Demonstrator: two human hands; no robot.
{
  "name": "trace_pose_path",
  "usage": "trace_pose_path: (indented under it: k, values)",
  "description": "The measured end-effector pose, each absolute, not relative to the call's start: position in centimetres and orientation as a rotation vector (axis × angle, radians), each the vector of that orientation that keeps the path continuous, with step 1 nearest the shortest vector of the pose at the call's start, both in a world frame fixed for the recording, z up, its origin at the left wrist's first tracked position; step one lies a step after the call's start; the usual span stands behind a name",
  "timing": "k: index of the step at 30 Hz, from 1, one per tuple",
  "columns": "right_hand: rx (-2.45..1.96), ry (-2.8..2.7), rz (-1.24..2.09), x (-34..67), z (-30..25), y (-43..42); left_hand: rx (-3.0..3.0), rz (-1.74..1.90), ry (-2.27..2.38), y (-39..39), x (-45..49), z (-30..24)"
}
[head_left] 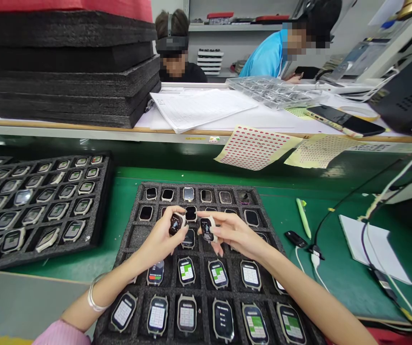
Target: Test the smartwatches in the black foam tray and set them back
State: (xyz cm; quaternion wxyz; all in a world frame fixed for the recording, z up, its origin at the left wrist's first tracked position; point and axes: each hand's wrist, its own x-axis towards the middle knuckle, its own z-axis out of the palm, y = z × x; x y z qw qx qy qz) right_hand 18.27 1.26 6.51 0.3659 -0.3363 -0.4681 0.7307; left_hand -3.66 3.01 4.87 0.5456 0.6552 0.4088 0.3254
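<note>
**Head view.** Near the centre, the left hand point(160, 237) pinches a smartwatch point(176, 224) between thumb and fingers, its dark screen tilted up. The right hand point(236, 235) narrowly grips a second smartwatch point(206, 229) by its pale case, the two watches just apart. Both hands hover over a black foam tray point(137, 235) holding rows of watches in separate cells, many of the lower ones lit with green-and-white screens. Each watch appears light and rigid, with a glassy face likely to slip and scratch; the case edges look the safest hold.

At 9 o'clock lies a second foam tray point(43, 206) of watches, on a green bench mat point(335, 282). At 3 o'clock are a green pen point(303, 218) and a sheet of paper point(373, 254). At 1 o'clock, sticker sheets point(256, 148) hang from the shelf edge, below a smartphone point(346, 120). At 11 o'clock stand stacked foam trays point(65, 62). Two co-workers point(173, 62) sit beyond, at 12 o'clock.
</note>
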Motion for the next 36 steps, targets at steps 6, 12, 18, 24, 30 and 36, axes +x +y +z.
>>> trace_pose_path:
  k: [6,12,18,24,30,36]
  values:
    - [-0.897,-1.185,1.855,18.0,6.2,1.3,1.305,0.784,0.844,3.5,-3.3,5.0]
    - [-0.998,-1.207,1.721,17.9,5.7,1.4,0.991,0.828,0.699,3.7,-3.5,5.5]
    - [-1.064,-1.275,1.616,17.9,5.5,1.3,0.960,0.802,0.677,3.5,-3.5,5.4]
    - [-1.047,-1.301,1.580,18.0,5.5,1.3,1.017,0.820,0.679,3.6,-3.6,5.1]
    - [-1.044,-1.301,1.572,17.8,5.6,1.1,1.119,0.834,0.698,3.6,-3.4,5.1]
    - [-0.996,-1.249,1.625,17.9,5.9,1.1,1.205,0.826,0.707,3.6,-3.2,4.9]
